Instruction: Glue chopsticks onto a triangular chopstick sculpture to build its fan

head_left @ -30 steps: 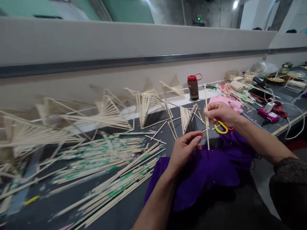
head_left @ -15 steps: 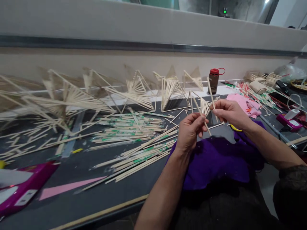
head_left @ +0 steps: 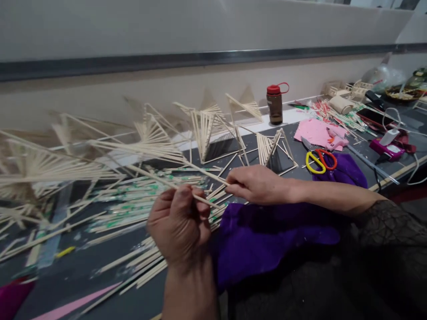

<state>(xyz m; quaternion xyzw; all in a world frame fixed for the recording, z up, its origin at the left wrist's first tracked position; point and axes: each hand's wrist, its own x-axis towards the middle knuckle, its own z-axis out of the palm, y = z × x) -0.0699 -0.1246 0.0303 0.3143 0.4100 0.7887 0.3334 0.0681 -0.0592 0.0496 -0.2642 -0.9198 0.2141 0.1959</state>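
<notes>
My left hand (head_left: 182, 222) is closed on a thin wooden stick (head_left: 150, 174) that points up and to the left. Pinched in the fingers of my right hand (head_left: 255, 183) is another stick (head_left: 205, 171), just above and right of the first. Beneath my hands lies purple cloth (head_left: 267, 240). Behind them, fan-shaped stick structures (head_left: 150, 138) line the wall, and a smaller one (head_left: 267, 146) stands just beyond my right hand. Wrapped chopsticks (head_left: 126, 200) lie in a pile on the dark table (head_left: 96, 249), left of my left hand.
A red-capped bottle (head_left: 275, 104) stands by the wall. Yellow and red scissors (head_left: 320, 161), pink cloth (head_left: 315, 133), a magenta device (head_left: 387, 149) and a phone (head_left: 373, 119) lie at right. A yellow piece (head_left: 65, 252) is at left.
The view has turned right. Both hands have moved left relative to the table, the sticks now slant leftward, and the small stick structure and scissors have come into fuller view.
</notes>
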